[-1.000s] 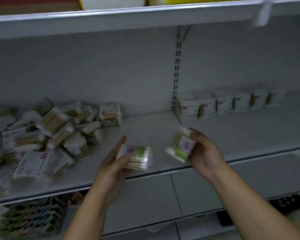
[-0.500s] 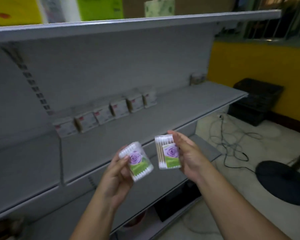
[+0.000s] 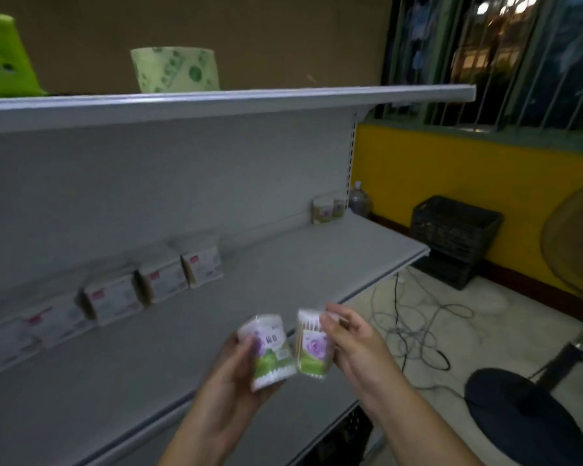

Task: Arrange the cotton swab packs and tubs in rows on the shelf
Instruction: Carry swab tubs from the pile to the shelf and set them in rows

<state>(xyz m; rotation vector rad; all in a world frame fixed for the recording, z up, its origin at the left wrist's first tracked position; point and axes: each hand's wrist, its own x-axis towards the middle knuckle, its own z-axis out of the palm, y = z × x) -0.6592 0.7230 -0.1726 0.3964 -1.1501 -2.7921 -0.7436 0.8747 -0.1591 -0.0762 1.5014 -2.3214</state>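
Cotton swab tub (image 3: 266, 351), labelled with a purple flower over a green band, sits in the left hand (image 3: 228, 378), whose fingers curl round its side. It is held in the air in front of the shelf (image 3: 283, 260), not on it. Just beside it, the right hand (image 3: 354, 348) grasps a cotton swab pack (image 3: 312, 349) with the same label, fingers wrapped over its top and right edge. Whether tub and pack touch is unclear. A row of white packs (image 3: 164, 280) stands side by side along the shelf's back wall, blurred toward the left. At the shelf's far end two small tubs (image 3: 323, 210) stand together against the back. A green-printed paper roll (image 3: 175, 68) stands on the upper shelf (image 3: 216, 104).
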